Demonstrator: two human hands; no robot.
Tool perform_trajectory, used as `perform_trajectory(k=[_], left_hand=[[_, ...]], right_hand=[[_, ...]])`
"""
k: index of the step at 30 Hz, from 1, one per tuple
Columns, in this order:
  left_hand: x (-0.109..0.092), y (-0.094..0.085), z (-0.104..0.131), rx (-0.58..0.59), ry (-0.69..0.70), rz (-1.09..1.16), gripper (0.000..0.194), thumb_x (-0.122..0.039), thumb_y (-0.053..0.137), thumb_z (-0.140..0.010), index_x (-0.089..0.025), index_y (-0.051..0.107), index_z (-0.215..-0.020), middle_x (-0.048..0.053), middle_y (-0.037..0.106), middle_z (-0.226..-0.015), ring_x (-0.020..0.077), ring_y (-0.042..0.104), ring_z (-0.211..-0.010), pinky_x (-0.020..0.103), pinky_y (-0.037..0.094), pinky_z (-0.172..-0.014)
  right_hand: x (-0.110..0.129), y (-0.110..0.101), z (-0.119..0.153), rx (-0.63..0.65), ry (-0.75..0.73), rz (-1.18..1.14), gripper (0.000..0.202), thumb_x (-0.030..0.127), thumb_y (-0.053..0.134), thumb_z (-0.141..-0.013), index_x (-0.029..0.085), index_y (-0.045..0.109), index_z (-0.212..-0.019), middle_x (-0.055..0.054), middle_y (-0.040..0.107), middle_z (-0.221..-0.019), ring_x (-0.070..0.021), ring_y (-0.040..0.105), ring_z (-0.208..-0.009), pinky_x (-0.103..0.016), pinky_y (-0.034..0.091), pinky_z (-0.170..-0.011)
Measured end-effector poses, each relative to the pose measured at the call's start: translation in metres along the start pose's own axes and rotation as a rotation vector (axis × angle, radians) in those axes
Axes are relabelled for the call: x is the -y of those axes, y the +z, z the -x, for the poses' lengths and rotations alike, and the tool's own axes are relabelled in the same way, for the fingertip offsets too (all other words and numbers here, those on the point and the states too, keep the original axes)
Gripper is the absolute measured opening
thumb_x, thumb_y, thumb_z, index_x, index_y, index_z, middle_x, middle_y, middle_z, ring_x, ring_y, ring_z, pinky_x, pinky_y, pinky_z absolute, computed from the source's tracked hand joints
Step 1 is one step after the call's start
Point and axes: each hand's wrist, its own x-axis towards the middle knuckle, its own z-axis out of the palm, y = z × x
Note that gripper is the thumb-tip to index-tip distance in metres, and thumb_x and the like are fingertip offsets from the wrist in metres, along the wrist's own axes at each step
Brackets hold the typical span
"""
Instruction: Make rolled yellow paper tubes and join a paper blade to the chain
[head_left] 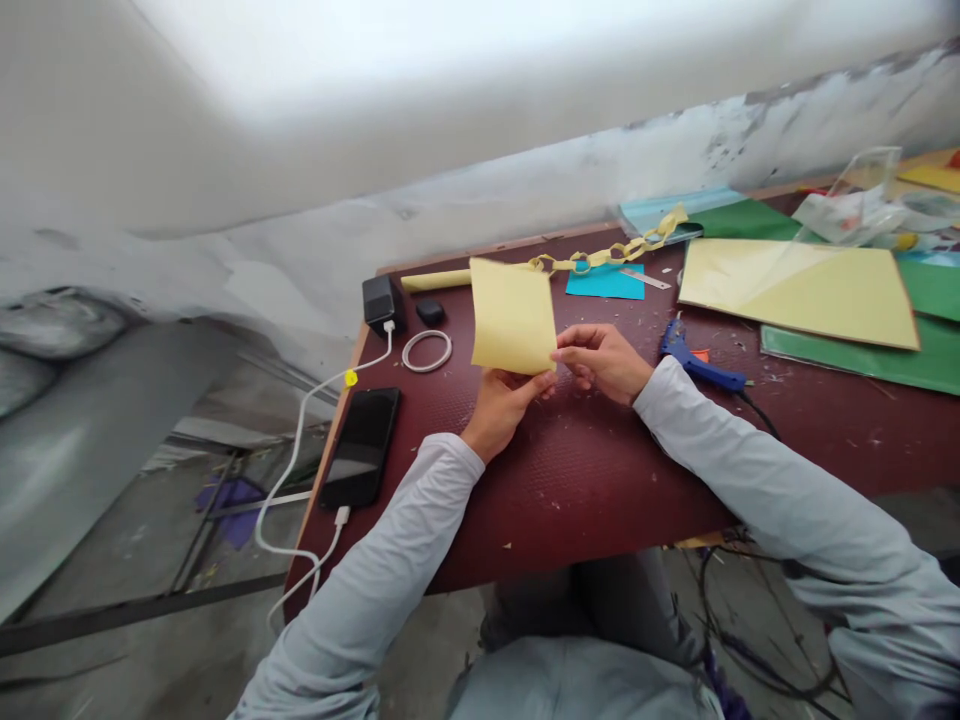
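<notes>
A pale yellow sheet of paper (513, 315) stands upright between my hands above the dark red table. My left hand (504, 405) grips its lower edge from below, the thumb lying near the bottom right corner. At that same corner my right hand (600, 362) pinches the paper between thumb and fingertips. Behind the sheet runs a chain of yellow paper links (615, 254), partly hidden by it. A rolled yellow paper (436, 281) pokes out on the left. Under the chain lies a blue paper piece (604, 281) with a thin metal blade (646, 279) across it.
A blue glue gun (694, 362) lies right of my right hand. Yellow sheets (802, 290) and green sheets (862, 355) cover the table's right side. At left are a phone (362, 445), a black charger (382, 303), a white cable (300, 430) and a white ring (427, 351).
</notes>
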Motion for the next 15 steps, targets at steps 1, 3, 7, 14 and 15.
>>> perform_trajectory(k=[1, 3, 7, 14, 15], left_hand=[[0.000, 0.000, 0.000, -0.001, -0.007, -0.004, 0.037, -0.032, 0.094, -0.069, -0.012, 0.076, -0.094, 0.005, 0.074, -0.084, 0.0119, 0.064, -0.068, 0.025, 0.055, -0.065], [-0.002, -0.001, 0.000, -0.011, -0.028, -0.009, 0.039, -0.031, 0.095, -0.067, -0.012, 0.076, -0.095, 0.006, 0.075, -0.088, 0.0125, 0.065, -0.070, 0.026, 0.055, -0.065], [-0.004, -0.005, 0.001, -0.032, -0.060, -0.052, 0.035, -0.028, 0.094, -0.066, -0.012, 0.075, -0.090, 0.004, 0.073, -0.083, 0.0105, 0.063, -0.067, 0.024, 0.052, -0.064], [-0.003, -0.011, -0.001, -0.044, -0.007, -0.191, 0.024, -0.030, 0.088, -0.072, -0.012, 0.074, -0.080, 0.002, 0.068, -0.072, 0.0083, 0.055, -0.060, 0.023, 0.044, -0.059], [-0.003, -0.012, -0.001, -0.056, 0.002, -0.197, 0.024, -0.031, 0.087, -0.074, -0.012, 0.074, -0.081, 0.002, 0.068, -0.073, 0.0084, 0.056, -0.060, 0.023, 0.044, -0.060]], right_hand=[[0.001, 0.001, 0.000, -0.011, -0.019, -0.042, 0.035, 0.035, 0.095, -0.068, 0.017, 0.068, -0.083, 0.009, 0.051, -0.055, -0.0039, 0.036, -0.044, -0.019, 0.036, -0.036], [0.004, 0.000, -0.002, -0.049, -0.084, -0.091, 0.035, 0.032, 0.095, -0.067, 0.017, 0.065, -0.077, 0.009, 0.052, -0.057, -0.0027, 0.034, -0.044, -0.018, 0.031, -0.036], [0.010, -0.006, -0.010, -0.227, -0.265, -0.107, 0.033, 0.031, 0.094, -0.067, 0.018, 0.065, -0.073, 0.008, 0.052, -0.058, -0.0021, 0.030, -0.044, -0.019, 0.025, -0.036], [0.025, -0.011, -0.010, -0.353, -0.392, -0.115, 0.035, 0.033, 0.091, -0.067, 0.021, 0.058, -0.071, 0.009, 0.046, -0.057, -0.0030, 0.028, -0.044, -0.018, 0.023, -0.036], [0.025, -0.010, -0.009, -0.330, -0.388, -0.120, 0.034, 0.032, 0.090, -0.069, 0.021, 0.058, -0.071, 0.010, 0.046, -0.056, -0.0031, 0.028, -0.044, -0.018, 0.024, -0.036]])
